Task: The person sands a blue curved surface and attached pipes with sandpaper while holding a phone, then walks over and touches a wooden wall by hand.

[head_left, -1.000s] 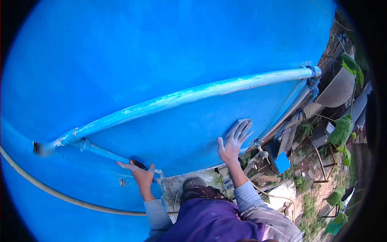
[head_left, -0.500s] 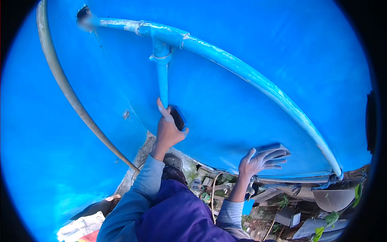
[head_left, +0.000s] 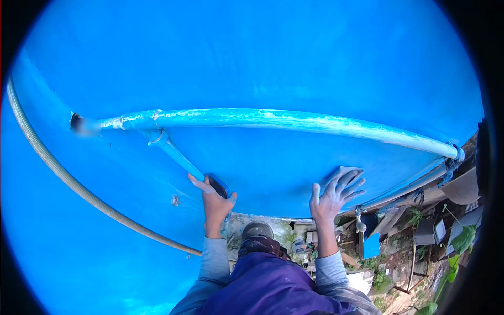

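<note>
Outdoors, up close to a broad blue wall, over a strip of rough ground. Wears a purple top with grey sleeves. Grasps a dark block between thumb and fingers of the left hand, near the lower end of a thin branch pipe. Lays the right hand, fingers splayed and uncurled, over a grey pad low on the wall. Just above, has a patchy pale-blue pipe running across, and at the left a ribbed hose curving down. Farther right, looks onto a tap, a blue panel and green leaves. Compared with half a second ago, sees the long pipe nearly level instead of slanting steeply down rightward, has lost the printed sack from the lower left of the view, and keeps both hands on the same block and pad.
</note>
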Motion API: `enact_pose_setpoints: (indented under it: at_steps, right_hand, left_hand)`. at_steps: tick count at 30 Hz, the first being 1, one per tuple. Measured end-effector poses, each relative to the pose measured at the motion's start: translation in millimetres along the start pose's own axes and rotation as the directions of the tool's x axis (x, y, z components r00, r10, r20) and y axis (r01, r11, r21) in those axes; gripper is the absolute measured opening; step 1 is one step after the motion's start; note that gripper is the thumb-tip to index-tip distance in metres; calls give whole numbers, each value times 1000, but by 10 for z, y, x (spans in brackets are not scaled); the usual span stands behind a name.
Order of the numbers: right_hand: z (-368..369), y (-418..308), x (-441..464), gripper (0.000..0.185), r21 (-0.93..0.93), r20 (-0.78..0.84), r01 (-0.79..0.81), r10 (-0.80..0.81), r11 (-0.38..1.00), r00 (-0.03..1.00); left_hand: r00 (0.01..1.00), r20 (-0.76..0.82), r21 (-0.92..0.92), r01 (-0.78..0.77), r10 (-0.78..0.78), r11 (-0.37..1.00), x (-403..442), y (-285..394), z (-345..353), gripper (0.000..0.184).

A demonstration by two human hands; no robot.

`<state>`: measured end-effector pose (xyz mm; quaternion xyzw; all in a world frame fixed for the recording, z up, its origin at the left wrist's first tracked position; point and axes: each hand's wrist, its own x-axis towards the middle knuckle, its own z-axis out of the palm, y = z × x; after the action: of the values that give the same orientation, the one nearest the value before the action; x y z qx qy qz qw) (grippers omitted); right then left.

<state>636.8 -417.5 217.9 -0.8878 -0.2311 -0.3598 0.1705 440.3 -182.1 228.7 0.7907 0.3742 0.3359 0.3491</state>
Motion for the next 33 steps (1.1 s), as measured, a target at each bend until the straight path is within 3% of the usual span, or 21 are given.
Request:
enact_pose_setpoints:
  at_steps: [2, 4, 6, 7, 8, 10, 13, 15, 17, 18, 20, 22, 25, 27, 28, 29, 31, 32, 33]
  right_hand:
    - [-312, 139, 607, 93, 261, -161, -283, 330, 923, 930]
    - [-676, 66, 1094, 98, 369, -210, -326, 420, 870, 883]
    - [-659, -198, 1217, 99, 432, -305, -191, 342, 881, 889]
    - [-646, -368, 1141, 96, 386, -278, -115, 234, 915, 931]
    - [-620, -493, 999, 92, 339, -244, -36, 125, 940, 962]
    - [-352, -639, 518, 85, 330, -143, 104, -59, 938, 988]
    - [37, -277, -66, 84, 251, -35, -27, 37, 968, 999]
    - [70, 143, -40, 90, 179, -48, -221, 233, 959, 971]
    - [-162, 389, 406, 97, 297, -137, -439, 493, 848, 859]
    - [-303, 464, 636, 97, 293, -138, -450, 503, 844, 853]
    - [-530, 415, 1061, 104, 502, -270, -430, 609, 750, 746]
    - [-585, 120, 1126, 106, 492, -309, -308, 494, 814, 813]
    - [-384, -272, 598, 110, 287, -195, -90, 151, 954, 969]
    - [-124, -240, 162, 111, 233, -157, 4, 34, 973, 987]
    - [-51, -72, -55, 110, 158, -29, -96, 102, 983, 994]
    - [-91, 69, -95, 109, 69, 88, -180, 174, 981, 981]
    - [-156, 390, 195, 109, 315, 15, -474, 495, 822, 869]
    - [-250, 479, 445, 109, 302, 22, -448, 464, 841, 886]
    - [-356, 534, 725, 109, 398, -116, -420, 498, 816, 859]
  left_hand:
    - [1000, 21, 7, 13, -13, 1000, -1, 104, -32, 138]
    - [999, 46, 13, 24, -25, 1000, -28, 121, -2, 140]
    - [995, -99, -106, -35, 25, 994, -23, -2, 73, 121]
    - [995, -70, -93, -74, 67, 993, -24, 94, 37, 121]
    - [999, -18, -90, -46, 45, 995, -37, 243, -15, 102]
    - [997, 64, -80, -42, 47, 996, -36, 249, -9, 85]
    - [987, 29, -132, -154, 159, 979, -4, -43, -2, 60]
    - [990, 131, -114, -27, 42, 993, 37, -73, -25, 64]
    - [990, 142, -93, -3, 16, 996, -9, 84, -54, 66]
    - [990, 143, -82, 35, -23, 996, -32, 140, -58, 68]
    - [989, 150, -100, 16, -1, 995, -17, 77, -51, 70]
    - [986, 165, -130, -4, 25, 992, 7, -16, -23, 71]
    - [995, 83, -149, -35, 48, 988, 24, -144, 29, 83]
    - [995, 40, -165, -84, 91, 983, -14, -17, 19, 111]
    - [996, 24, -163, -77, 82, 984, -60, 122, 6, 130]
    - [998, 18, -182, -61, 65, 981, -76, 140, 11, 130]
    - [997, 38, -165, -54, 61, 985, -54, 87, -9, 130]
    - [999, 29, -182, -23, 29, 983, -46, 27, -11, 130]
    - [998, 23, -148, -46, 50, 988, -26, -39, 1, 130]
